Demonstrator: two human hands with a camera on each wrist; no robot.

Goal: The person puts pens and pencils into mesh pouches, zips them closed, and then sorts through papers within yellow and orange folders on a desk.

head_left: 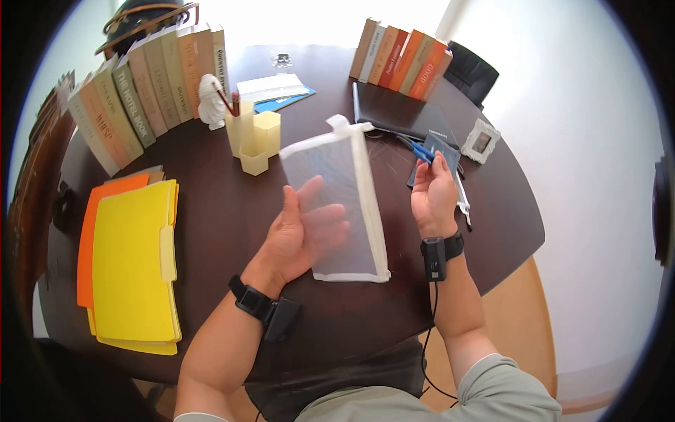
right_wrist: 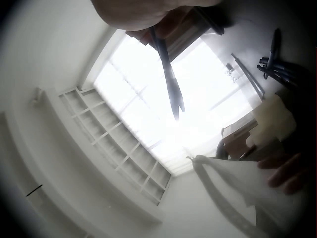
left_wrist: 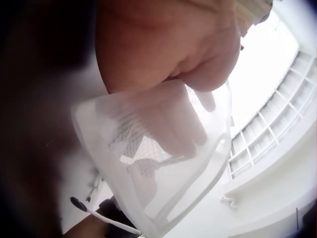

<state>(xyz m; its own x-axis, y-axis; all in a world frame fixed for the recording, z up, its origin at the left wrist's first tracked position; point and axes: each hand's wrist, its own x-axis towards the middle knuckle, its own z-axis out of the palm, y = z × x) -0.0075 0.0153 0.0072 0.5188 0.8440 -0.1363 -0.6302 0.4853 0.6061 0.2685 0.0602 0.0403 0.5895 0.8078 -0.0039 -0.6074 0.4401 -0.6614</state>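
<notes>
A translucent white mesh zipper pouch (head_left: 337, 211) stands raised over the table, its pale zipper band along the right side. My left hand (head_left: 295, 232) meets the pouch's left edge; its straight fingers show through the mesh, the thumb apart from them on the near side. The left wrist view has those fingers (left_wrist: 173, 124) veiled by the mesh pouch (left_wrist: 163, 203). Right of the pouch, my right hand (head_left: 434, 197) pinches a blue pen (head_left: 423, 152) between thumb and fingertips. In the right wrist view the pen (right_wrist: 169, 79) points away from the fingers, dark against the window.
Behind the hands lie a black laptop (head_left: 401, 112), a dark blue notebook (head_left: 444, 156) and a small picture frame (head_left: 481, 141). Yellow folders (head_left: 133, 260) lie left. Hexagonal pen holders (head_left: 254, 158), a white bust (head_left: 211, 102) and book rows (head_left: 151, 88) stand farther back.
</notes>
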